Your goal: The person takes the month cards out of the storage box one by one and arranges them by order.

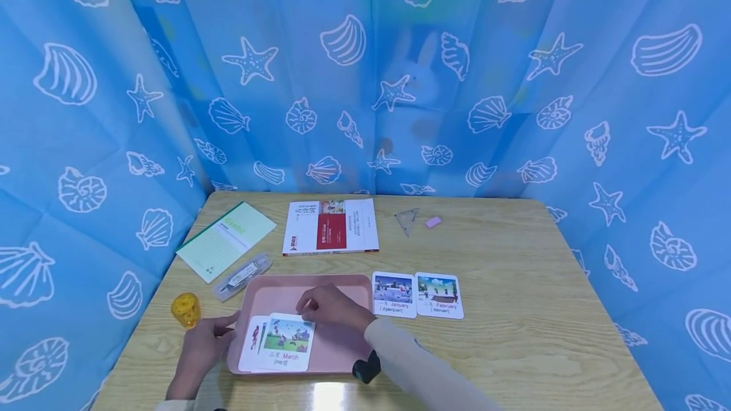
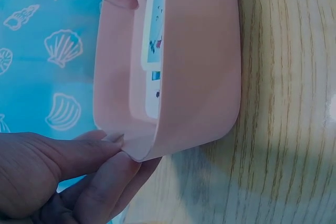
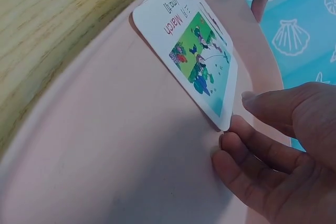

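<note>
My left hand [image 1: 201, 349] pinches the left rim of a pink tray [image 1: 342, 351]; the left wrist view shows thumb and fingers on either side of the tray wall [image 2: 202, 66]. Inside the tray's left part lies a small overlapping pile of picture cards, the March card [image 1: 288, 341] uppermost. My right hand [image 1: 334, 306] is over the tray at that card's upper right corner. Up close in the right wrist view, a fingertip touches the corner of the March card [image 3: 202, 61], while the thumb [image 3: 268, 106] stands a little apart from it.
Right of the tray lie the January card [image 1: 394, 295] and the February card [image 1: 440, 295], side by side. Behind are a notebook [image 1: 228, 240], a pen case [image 1: 242, 276], a book [image 1: 356, 227], a set square [image 1: 407, 221] and a pink eraser [image 1: 433, 222]. A yellow object [image 1: 186, 309] stands left.
</note>
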Motion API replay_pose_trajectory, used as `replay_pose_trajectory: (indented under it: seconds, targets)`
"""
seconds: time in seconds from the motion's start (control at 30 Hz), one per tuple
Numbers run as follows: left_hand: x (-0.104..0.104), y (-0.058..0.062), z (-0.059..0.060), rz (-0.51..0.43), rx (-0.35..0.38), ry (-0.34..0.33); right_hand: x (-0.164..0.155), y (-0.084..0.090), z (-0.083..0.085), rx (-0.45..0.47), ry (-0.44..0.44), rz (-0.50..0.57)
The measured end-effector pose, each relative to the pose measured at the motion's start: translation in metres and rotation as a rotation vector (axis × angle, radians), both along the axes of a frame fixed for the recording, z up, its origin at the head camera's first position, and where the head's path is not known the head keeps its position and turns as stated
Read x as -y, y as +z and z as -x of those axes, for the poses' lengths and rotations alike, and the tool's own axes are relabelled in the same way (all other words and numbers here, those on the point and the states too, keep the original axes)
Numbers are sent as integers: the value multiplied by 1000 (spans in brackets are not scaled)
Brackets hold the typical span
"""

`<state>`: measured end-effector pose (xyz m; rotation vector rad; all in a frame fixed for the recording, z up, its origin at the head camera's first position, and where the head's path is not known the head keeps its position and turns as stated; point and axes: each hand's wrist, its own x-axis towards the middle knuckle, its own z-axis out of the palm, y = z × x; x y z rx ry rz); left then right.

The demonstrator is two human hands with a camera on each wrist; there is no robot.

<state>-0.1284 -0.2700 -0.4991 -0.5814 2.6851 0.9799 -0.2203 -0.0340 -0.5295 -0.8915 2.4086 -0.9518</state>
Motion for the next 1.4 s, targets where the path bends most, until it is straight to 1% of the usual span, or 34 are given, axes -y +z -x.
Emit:
replay_pose_trajectory:
  seconds: [0.1,0.23,0.37,0.47,0.63,0.73,0.87,0.9,1.03,1.17,1.23,1.33,1.4]
  targets:
    - [-1,0,1,-3,4,3,0,1,-1,14,-17,-8]
    - [-2,1,2,-4,-2,-6,0,1,-1,40,-34,18]
    - [-3,1,2,4,-19,-15,-1,1,-1,17,-36,59]
    - [-3,1,1,9,-29,-22,-2,2,-2,11,-62,78]
    - [0,1,-3,-4,9,-1,-4,4,-1,27,-95,98]
    - [1,1,-5,-9,18,4,-7,7,1,51,-111,109]
    - [-2,2,-4,-28,16,-3,-18,11,3,72,-175,113]
    - [-3,2,-3,-34,19,-1,-21,13,4,62,-193,104]
    - [-4,3,-2,-27,17,-4,-37,23,12,35,-252,102]
    - [-6,4,-1,-22,28,-12,-66,31,26,-9,-303,142]
    - [-6,4,0,-26,35,-13,-84,36,34,17,-353,155]
    - [-5,4,-1,-24,36,-13,-114,43,44,83,-450,173]
    - [-3,3,-1,-23,41,-1,-136,47,50,128,-521,176]
